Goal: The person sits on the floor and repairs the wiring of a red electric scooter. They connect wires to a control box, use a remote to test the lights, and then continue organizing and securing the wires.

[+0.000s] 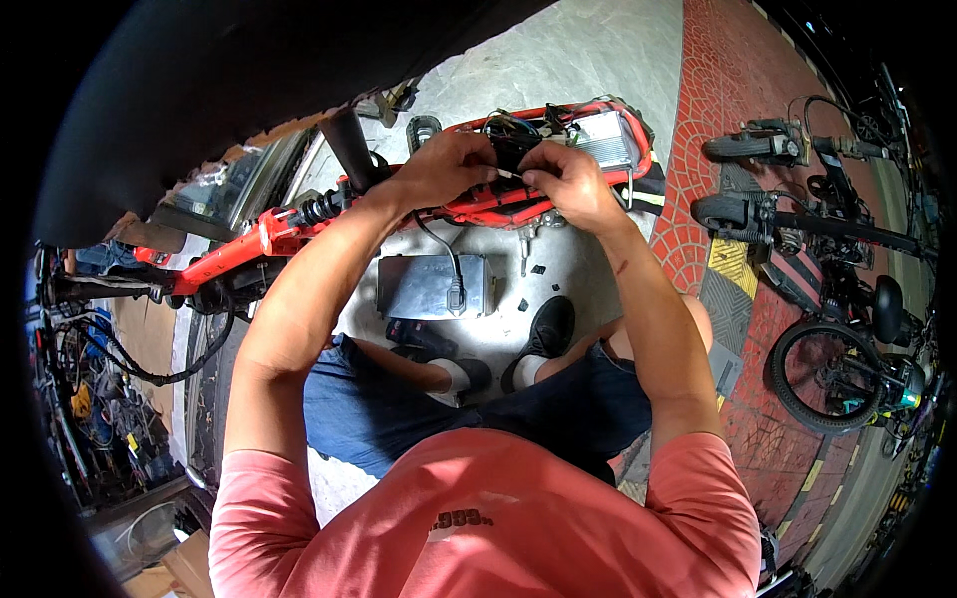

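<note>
Over the open deck of a red electric scooter (269,237), my left hand (449,167) and my right hand (570,181) face each other, fingers pinched. A small white piece (506,174) spans the gap between my fingertips; it looks like a wire connector, though its kind is too small to be sure. Just beyond my fingers, a bundle of dark and coloured wires (510,125) lies in the deck. To the right of them sits a silver finned metal box (605,140) inside the red frame.
A grey metal box (419,289) with a black plugged-in cable (456,284) lies on the floor before my feet. Small black scraps (538,269) lie near my shoe (551,324). A dark padded shape (249,90) overhangs the upper left. Parked scooters and a small bike (827,377) stand right.
</note>
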A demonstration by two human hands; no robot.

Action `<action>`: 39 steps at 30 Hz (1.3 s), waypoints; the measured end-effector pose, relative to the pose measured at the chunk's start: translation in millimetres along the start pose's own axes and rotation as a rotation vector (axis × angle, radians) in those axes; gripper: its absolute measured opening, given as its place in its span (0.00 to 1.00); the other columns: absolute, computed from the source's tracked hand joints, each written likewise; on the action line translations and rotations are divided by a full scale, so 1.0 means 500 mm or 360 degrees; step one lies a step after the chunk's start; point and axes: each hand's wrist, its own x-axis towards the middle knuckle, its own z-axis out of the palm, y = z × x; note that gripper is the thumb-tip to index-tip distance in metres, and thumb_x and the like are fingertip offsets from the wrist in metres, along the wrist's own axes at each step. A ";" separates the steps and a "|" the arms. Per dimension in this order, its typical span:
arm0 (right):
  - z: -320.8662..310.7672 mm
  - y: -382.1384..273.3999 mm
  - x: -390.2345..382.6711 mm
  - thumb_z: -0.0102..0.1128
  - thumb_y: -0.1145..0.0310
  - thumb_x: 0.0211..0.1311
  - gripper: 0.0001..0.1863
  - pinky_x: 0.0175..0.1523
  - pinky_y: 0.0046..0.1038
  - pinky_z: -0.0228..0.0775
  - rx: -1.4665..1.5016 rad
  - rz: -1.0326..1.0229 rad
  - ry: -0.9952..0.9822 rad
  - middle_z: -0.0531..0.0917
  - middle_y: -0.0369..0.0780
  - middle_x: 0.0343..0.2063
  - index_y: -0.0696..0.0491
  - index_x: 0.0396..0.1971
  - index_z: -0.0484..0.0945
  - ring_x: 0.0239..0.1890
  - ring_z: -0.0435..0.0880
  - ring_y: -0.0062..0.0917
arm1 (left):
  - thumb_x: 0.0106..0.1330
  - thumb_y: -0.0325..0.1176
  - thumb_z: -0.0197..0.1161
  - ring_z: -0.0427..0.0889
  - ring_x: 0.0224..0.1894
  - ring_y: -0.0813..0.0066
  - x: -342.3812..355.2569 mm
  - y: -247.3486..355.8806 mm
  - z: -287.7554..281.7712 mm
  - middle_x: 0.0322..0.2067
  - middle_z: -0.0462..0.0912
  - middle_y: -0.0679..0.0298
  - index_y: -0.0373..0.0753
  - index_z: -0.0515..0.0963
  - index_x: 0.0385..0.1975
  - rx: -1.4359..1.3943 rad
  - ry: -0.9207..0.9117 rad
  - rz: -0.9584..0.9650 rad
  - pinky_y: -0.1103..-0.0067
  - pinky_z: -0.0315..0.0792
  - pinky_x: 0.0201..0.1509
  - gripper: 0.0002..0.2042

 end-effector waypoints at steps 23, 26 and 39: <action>-0.002 -0.002 0.000 0.65 0.75 0.63 0.08 0.45 0.32 0.76 -0.0190 -0.0054 -0.0045 0.87 0.44 0.31 0.61 0.40 0.83 0.35 0.85 0.28 | 0.71 0.26 0.69 0.82 0.38 0.77 0.000 -0.004 0.015 0.33 0.84 0.63 0.33 0.81 0.41 0.0111 0.0076 0.0053 0.74 0.77 0.43 0.05; -0.005 -0.006 -0.002 0.65 0.75 0.64 0.08 0.45 0.33 0.76 -0.0199 -0.0071 -0.0049 0.87 0.44 0.31 0.61 0.41 0.83 0.35 0.86 0.29 | 0.71 0.26 0.69 0.82 0.37 0.77 -0.002 -0.001 0.014 0.33 0.85 0.63 0.34 0.81 0.41 0.0112 0.0064 0.0015 0.75 0.77 0.43 0.05; 0.003 -0.003 0.001 0.65 0.75 0.63 0.08 0.46 0.34 0.78 -0.0223 -0.0076 -0.0045 0.89 0.45 0.33 0.60 0.41 0.84 0.37 0.88 0.31 | 0.67 0.29 0.71 0.89 0.41 0.65 -0.001 0.003 0.020 0.36 0.88 0.56 0.34 0.85 0.41 0.0074 0.0083 -0.0041 0.70 0.80 0.47 0.07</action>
